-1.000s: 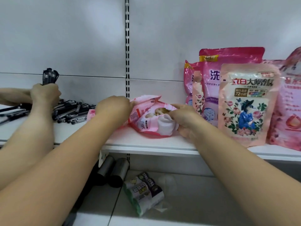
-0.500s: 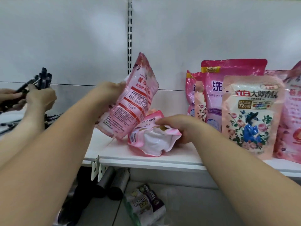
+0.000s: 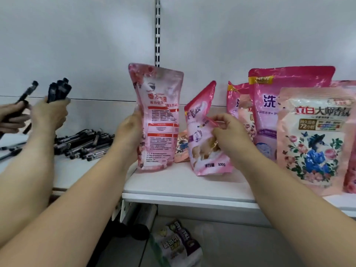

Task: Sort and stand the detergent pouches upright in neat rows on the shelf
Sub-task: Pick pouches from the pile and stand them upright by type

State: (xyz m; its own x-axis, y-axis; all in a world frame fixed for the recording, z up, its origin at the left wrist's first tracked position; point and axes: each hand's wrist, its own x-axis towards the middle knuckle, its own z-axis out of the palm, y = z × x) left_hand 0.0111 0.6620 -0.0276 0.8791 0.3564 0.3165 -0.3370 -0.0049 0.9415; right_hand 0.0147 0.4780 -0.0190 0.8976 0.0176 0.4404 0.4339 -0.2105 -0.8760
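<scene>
Both pouches now upright: tall pouch (image 3: pixel 157 120), crumpled pouch (image 3: pixel 204 139) leaning right.

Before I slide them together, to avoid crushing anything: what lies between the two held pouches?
In the head view, a small peach pouch lies on the white shelf behind that gap.

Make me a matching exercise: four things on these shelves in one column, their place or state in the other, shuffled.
1. tall pink pouch
2. crumpled pink pouch
3. flower-print pouch
4. black pens

A. standing free at the right
B. piled flat on the shelf, left
C. held upright by the left hand
D. leaning, pinched by the right hand

Pairs: 1-C, 2-D, 3-A, 4-B
</scene>
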